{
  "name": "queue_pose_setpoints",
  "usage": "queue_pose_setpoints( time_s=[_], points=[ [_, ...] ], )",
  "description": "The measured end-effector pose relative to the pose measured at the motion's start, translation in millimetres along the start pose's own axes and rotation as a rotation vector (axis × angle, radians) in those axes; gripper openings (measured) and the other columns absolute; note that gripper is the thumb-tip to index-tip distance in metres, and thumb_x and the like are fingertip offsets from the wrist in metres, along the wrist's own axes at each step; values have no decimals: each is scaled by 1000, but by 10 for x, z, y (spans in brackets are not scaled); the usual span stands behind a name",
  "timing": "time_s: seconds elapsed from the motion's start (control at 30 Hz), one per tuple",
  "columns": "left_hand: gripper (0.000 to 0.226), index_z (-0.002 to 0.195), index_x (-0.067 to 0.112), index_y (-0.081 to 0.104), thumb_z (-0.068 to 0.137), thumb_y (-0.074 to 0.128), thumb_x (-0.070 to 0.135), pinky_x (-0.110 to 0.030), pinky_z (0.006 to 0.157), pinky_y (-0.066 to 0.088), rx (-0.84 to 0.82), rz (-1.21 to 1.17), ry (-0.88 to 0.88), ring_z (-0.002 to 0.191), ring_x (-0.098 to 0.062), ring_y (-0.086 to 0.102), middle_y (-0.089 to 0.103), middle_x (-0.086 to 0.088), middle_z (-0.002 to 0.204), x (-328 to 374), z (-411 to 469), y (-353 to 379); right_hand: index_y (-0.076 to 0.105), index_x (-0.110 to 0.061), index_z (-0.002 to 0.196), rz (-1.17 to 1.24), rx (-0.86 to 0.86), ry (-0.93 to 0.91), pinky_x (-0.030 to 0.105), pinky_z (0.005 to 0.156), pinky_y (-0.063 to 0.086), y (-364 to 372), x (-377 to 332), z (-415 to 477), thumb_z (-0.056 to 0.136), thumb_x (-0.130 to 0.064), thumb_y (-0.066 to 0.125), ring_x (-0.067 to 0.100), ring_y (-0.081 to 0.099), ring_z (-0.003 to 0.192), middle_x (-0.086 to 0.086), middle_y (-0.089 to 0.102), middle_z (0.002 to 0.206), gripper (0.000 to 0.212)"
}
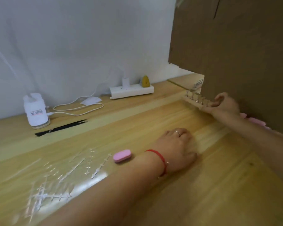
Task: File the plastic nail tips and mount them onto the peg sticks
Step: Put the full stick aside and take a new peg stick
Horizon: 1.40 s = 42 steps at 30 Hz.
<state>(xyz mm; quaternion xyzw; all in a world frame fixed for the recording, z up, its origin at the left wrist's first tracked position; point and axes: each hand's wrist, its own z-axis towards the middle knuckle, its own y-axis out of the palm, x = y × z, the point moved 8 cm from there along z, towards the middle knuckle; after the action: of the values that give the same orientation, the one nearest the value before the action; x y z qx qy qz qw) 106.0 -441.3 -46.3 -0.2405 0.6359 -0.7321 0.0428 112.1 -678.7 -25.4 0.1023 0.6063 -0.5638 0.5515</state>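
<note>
Clear nail-tip strips (75, 167), too blurred to count, lie nearest on the wooden table (203, 185); one pink buffer block (122, 155) sits just beside the left hand (176, 150), palm down, fingers bent under, any hold unclear; farther off, the right hand (225, 103) grips the peg-stick holder (194, 99), five pegs in its front row; a white curtain (72, 38) hangs behind.

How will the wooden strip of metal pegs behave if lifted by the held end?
The wooden strip looks rigid, so it probably won't flex. The right hand grips only one end, so the far end may dip. Its upright pegs could topple if it tilts.
</note>
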Motion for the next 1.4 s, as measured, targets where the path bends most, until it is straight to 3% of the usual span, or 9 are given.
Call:
queue_pose_setpoints(
  time_s=[0.13, 0.37, 0.57, 0.77, 0.9, 1.07, 1.4],
  points=[
    [58, 146, 22, 28, 96, 34, 51, -32, 117, 3, 101, 49, 34, 143, -14, 14, 24, 1, 154, -22, 103, 88, 47, -21, 96, -40, 119, 99, 29, 72, 41, 285, -90, 207, 65, -37, 86, 25, 61, 104, 6, 65, 107, 52],
    [56, 143, 24, 32, 95, 36, 52, -30, 116, 1, 165, 9, 50, 141, -12, 14, 28, 3, 151, -37, 103, 54, 56, -10, 114, -18, 261, 239, 34, 75, 45, 478, -117, 202, 73, -34, 82, 31, 61, 108, 15, 60, 120, 54],
    [57, 144, 25, 30, 94, 36, 53, -31, 117, -3, 140, -7, 38, 142, -11, 9, 24, 4, 152, -42, 111, 64, 58, -9, 115, -68, 200, 206, 36, 83, 47, 605, -213, 297, 78, -34, 79, 30, 57, 114, 14, 60, 122, 49],
    [56, 143, 26, 32, 94, 38, 52, -31, 117, -4, 159, -36, 35, 142, -11, 8, 26, 5, 151, -48, 104, 26, 64, -8, 106, -66, 250, 196, 30, 71, 38, 617, -235, 405, 80, -32, 78, 29, 60, 107, 15, 59, 119, 38],
    [57, 143, 26, 31, 93, 38, 53, -30, 116, -5, 169, -38, 37, 143, -11, 8, 25, 6, 151, -49, 102, 23, 67, -7, 110, -110, 206, 217, 29, 72, 40, 630, -135, 525, 79, -36, 78, 28, 61, 108, 15, 63, 117, 43],
    [56, 142, 27, 32, 93, 39, 53, -30, 116, -5, 183, -52, 34, 142, -10, 9, 26, 7, 150, -43, 99, 12, 62, -4, 118, -168, 186, 237, 38, 86, 49, 642, -141, 672, 78, -39, 79, 31, 59, 111, 18, 58, 126, 56],
    [56, 142, 27, 33, 92, 38, 54, -31, 117, -4, 178, -43, 17, 142, -10, 9, 26, 7, 150, -42, 100, 28, 61, -2, 119, -226, 191, 262, 35, 80, 50, 727, -146, 620, 80, -43, 77, 30, 61, 111, 18, 60, 124, 58]
  ],
)
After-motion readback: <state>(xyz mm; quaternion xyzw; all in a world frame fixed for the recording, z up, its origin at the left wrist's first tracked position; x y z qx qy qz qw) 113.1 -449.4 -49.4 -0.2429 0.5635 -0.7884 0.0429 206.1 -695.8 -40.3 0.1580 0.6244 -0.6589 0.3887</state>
